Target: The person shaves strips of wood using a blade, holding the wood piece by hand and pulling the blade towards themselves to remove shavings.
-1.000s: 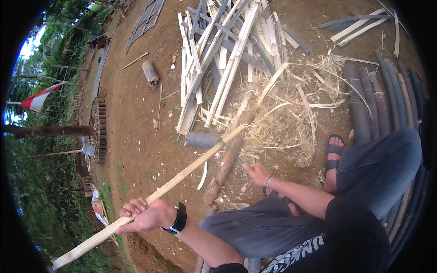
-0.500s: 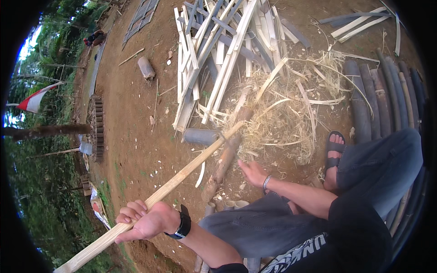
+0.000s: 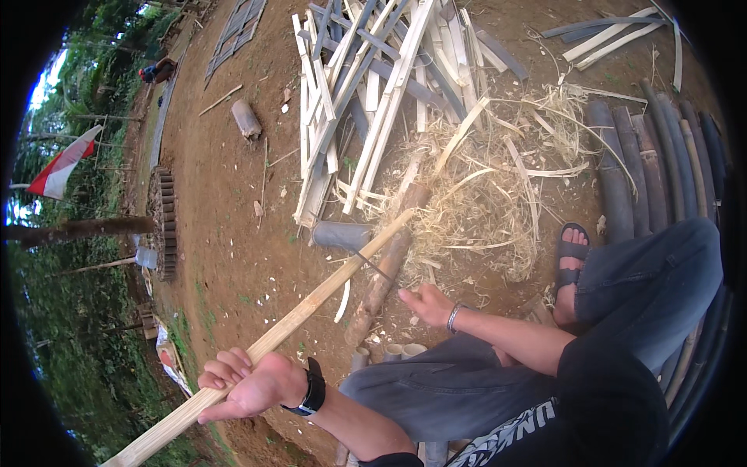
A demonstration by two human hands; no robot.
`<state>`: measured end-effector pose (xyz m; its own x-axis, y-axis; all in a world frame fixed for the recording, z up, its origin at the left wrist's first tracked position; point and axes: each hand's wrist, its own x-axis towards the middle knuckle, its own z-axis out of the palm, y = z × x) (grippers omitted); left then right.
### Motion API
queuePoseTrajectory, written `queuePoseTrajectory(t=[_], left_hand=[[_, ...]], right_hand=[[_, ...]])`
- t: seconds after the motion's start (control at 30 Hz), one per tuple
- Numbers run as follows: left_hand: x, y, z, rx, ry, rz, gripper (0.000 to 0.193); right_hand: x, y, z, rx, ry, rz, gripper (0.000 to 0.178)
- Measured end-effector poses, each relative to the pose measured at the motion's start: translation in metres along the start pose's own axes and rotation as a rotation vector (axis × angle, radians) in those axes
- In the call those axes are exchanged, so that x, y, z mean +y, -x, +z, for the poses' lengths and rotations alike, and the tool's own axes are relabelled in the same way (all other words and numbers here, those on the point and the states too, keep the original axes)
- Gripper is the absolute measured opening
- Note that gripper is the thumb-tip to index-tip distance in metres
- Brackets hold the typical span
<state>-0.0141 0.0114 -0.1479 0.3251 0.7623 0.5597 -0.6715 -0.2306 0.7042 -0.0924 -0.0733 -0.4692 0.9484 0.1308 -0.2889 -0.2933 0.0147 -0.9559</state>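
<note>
A long pale bamboo strip [image 3: 310, 302] slants from the lower left up to the middle of the head view. My left hand [image 3: 253, 380], with a dark watch on its wrist, is closed around the strip near its lower part. The far end of the strip rests on a rough log [image 3: 381, 282] on the ground. My right hand [image 3: 426, 304] is closed on a knife, its handle hidden in the fingers. The thin dark knife blade [image 3: 375, 266] lies across the strip, just short of the log.
Beyond the log spreads a heap of curly bamboo shavings [image 3: 482, 206]. A pile of split bamboo pieces [image 3: 381, 93] lies behind it. Dark bamboo poles [image 3: 615, 179] line the right side. A short bamboo section [image 3: 341, 234] lies against the log, and my sandalled foot [image 3: 572, 257] stands to the right.
My right hand and the knife blade have moved a little along the strip toward my left hand. The left hand keeps its hold in nearly the same place.
</note>
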Motion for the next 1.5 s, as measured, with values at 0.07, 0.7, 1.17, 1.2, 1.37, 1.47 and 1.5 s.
queuePoseTrajectory(t=[0.07,0.7,1.17,1.2,1.37,1.47,1.5], left_hand=[[0.0,-0.007,-0.011,0.025,-0.012,0.019,0.056],[-0.002,-0.007,-0.015,0.004,-0.029,-0.001,0.06],[-0.003,-0.011,-0.016,-0.014,-0.025,-0.004,0.059],[-0.003,-0.012,-0.015,-0.019,-0.025,0.0,0.059],[-0.002,-0.007,-0.007,-0.004,-0.062,-0.01,0.061],[-0.002,-0.004,-0.002,0.046,-0.063,0.016,0.055],[-0.002,-0.007,-0.003,0.035,-0.054,0.025,0.055]], right_hand=[[0.007,-0.009,-0.009,-0.081,0.063,-0.049,0.075],[-0.049,0.026,0.008,-0.049,-0.045,-0.178,0.069],[0.009,-0.002,-0.015,-0.017,-0.091,0.346,0.07],[-0.006,0.001,-0.014,-0.018,-0.154,0.36,0.07],[0.026,-0.004,-0.019,-0.055,0.004,0.286,0.07],[0.019,-0.026,-0.044,0.024,-0.05,0.514,0.07],[0.002,-0.021,-0.036,0.036,-0.197,0.506,0.071]])
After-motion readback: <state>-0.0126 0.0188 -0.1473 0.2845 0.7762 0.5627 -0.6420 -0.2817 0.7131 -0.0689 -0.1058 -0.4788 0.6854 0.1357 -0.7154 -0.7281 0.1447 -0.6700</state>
